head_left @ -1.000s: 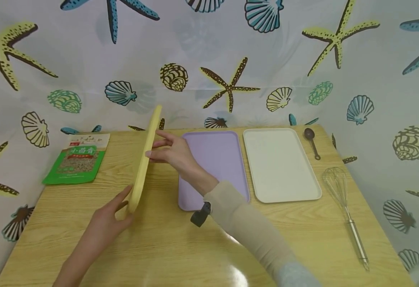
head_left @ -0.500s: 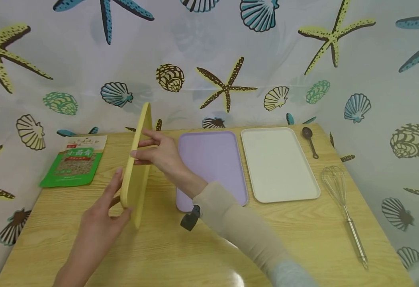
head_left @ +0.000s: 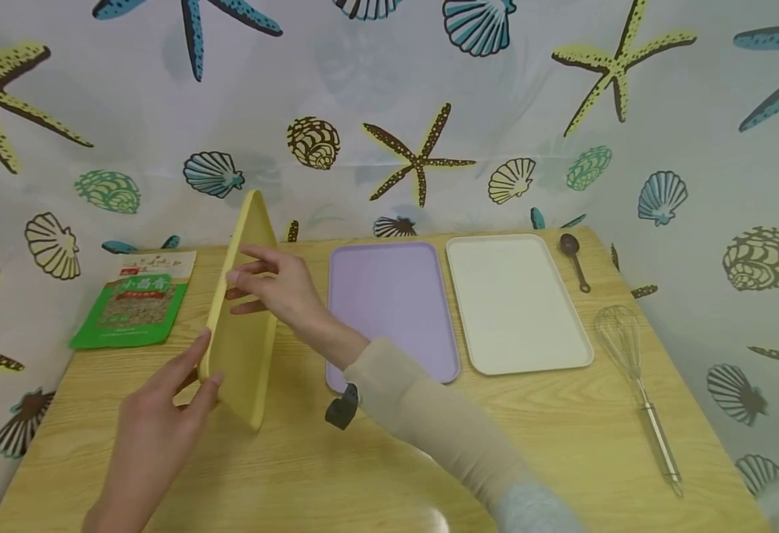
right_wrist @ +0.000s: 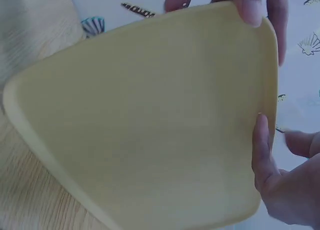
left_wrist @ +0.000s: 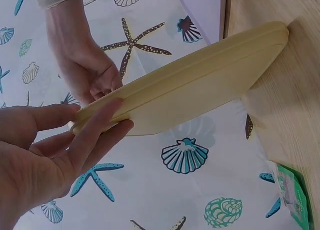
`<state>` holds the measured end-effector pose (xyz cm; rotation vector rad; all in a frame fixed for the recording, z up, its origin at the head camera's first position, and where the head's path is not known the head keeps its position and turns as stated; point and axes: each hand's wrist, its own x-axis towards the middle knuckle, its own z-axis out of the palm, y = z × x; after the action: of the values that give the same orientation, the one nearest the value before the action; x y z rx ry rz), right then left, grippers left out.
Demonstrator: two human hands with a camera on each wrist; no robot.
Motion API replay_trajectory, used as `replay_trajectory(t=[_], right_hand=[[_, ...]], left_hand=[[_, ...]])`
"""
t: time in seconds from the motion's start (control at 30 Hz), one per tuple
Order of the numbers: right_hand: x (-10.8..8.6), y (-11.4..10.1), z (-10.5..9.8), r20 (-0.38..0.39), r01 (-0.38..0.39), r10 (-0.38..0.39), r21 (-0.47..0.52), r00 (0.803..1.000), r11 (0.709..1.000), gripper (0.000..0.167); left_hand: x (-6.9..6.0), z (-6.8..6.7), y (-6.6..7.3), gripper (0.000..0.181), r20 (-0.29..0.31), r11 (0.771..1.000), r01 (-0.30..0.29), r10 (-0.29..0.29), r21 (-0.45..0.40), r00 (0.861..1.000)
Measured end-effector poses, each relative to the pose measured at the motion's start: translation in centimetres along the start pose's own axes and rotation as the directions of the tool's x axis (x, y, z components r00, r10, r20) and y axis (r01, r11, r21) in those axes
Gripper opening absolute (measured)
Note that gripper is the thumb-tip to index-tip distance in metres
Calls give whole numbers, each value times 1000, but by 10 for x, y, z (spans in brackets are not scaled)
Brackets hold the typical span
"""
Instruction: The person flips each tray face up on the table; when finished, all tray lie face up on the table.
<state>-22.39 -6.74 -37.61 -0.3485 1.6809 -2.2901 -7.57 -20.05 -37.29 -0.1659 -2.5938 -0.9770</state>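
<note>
A yellow tray [head_left: 246, 340] stands tilted up on edge over the left half of the table, its inner face turned to the right. My left hand [head_left: 159, 418] grips the near upper corner, thumb on the inner face and fingers behind, as the right wrist view shows. Farther along the same rim is my right hand [head_left: 276, 289], its thumb at the edge and its fingers on the inner side. In the left wrist view my left hand [left_wrist: 60, 145] pinches the tray [left_wrist: 200, 84], which partly hides my right hand [left_wrist: 95, 72].
A purple tray [head_left: 389, 311] and a white tray [head_left: 519, 303] lie flat side by side. Right of them are a dark brown spoon [head_left: 572, 259] and a wire whisk [head_left: 643, 392]. A green seasoning packet [head_left: 136, 300] lies at the back left. A patterned cloth [head_left: 336, 74] hangs behind the table.
The yellow tray has moved left and turned, so that its inner face shows more. Both hands have moved left with it. The view has shifted slightly.
</note>
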Motion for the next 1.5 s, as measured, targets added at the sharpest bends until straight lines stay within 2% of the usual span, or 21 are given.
replay_trajectory(t=[0.1,0.2,0.33,0.43,0.53,0.63,0.83,0.93,1.0,1.03,1.07,1.13,1.23,1.3,1.37,1.4,1.43,1.5], right_hand=[[-3,10,-10,-29,21,-24,-117,999,993,42],[-5,29,-25,-66,-22,5,-264,998,964,41],[-6,60,-44,-99,-120,84,-447,991,887,45],[-6,80,-52,-146,-191,133,-522,980,832,50],[-6,95,-56,-192,-256,177,-552,965,794,54],[-6,102,-56,-197,-296,222,-568,955,768,57],[-7,105,-51,-152,-307,270,-572,951,760,57],[-7,104,-50,-153,-302,262,-570,953,764,56],[-7,104,-50,-152,-299,260,-572,954,764,55],[-7,104,-50,-149,-299,262,-571,953,765,55],[-6,104,-50,-147,-299,263,-575,954,761,55],[-5,104,-50,-148,-298,262,-596,954,746,57],[-3,104,-52,-154,-303,265,-603,952,738,59],[0,106,-54,-156,-300,258,-593,953,747,57],[4,107,-56,-160,-314,272,-559,949,767,58],[6,107,-57,-165,-320,275,-545,947,775,57],[8,106,-58,-170,-324,277,-539,946,778,57],[11,104,-61,-192,-336,276,-556,942,761,57]], left_hand=[[0,-3,-2,56,-3,999,41,-41,18,999],[0,-7,-6,54,-23,997,61,-60,56,998],[0,-14,-10,56,-22,989,124,-123,77,992],[0,-17,-13,56,5,980,184,-185,79,983],[0,-20,-17,57,7,973,222,-223,65,975],[0,-22,-20,57,-5,969,248,-248,-2,969],[1,-26,-30,58,14,949,291,-291,-125,957],[2,-29,-39,59,48,926,325,-322,-192,946],[4,-30,-46,60,78,901,358,-349,-247,934],[4,-31,-50,62,98,880,373,-360,-294,928],[4,-32,-55,65,123,858,385,-365,-341,923],[5,-34,-62,70,176,827,417,-378,-376,909],[7,-37,-74,77,262,751,451,-368,-483,892],[8,-40,-83,79,315,721,476,-359,-504,878],[10,-43,-94,82,390,694,517,-353,-501,851],[11,-45,-99,83,434,692,540,-348,-479,831],[12,-47,-104,84,475,706,560,-349,-433,808],[16,-50,-113,86,543,719,589,-348,-369,764]])
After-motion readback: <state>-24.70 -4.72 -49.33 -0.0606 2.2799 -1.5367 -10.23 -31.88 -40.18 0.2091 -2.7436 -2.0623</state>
